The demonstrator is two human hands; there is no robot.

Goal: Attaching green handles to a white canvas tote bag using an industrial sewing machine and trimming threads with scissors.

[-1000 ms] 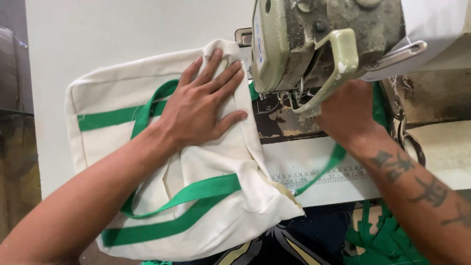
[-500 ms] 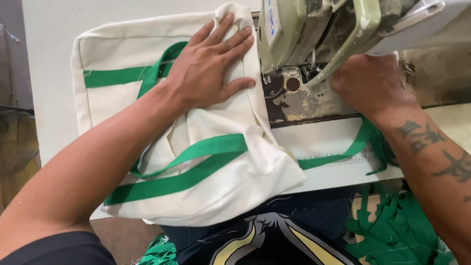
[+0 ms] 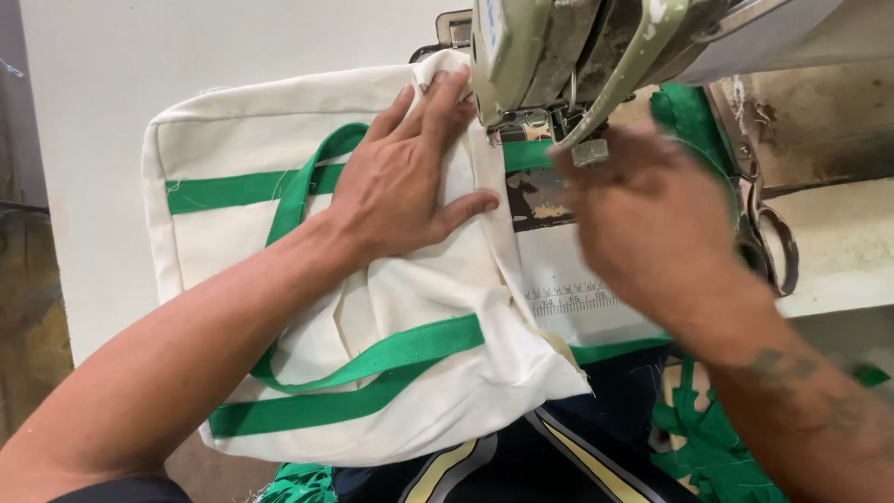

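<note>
The left hand lies flat, fingers spread and grasping nothing, on a cream tote bag with green straps, at 9 o'clock of the sewing machine. The bag covers the white counter. The right hand (blurred) sits at the machine's 6 o'clock; its grip I cannot tell.

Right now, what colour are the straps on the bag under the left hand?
Green straps on a cream canvas bag; head view.
</note>
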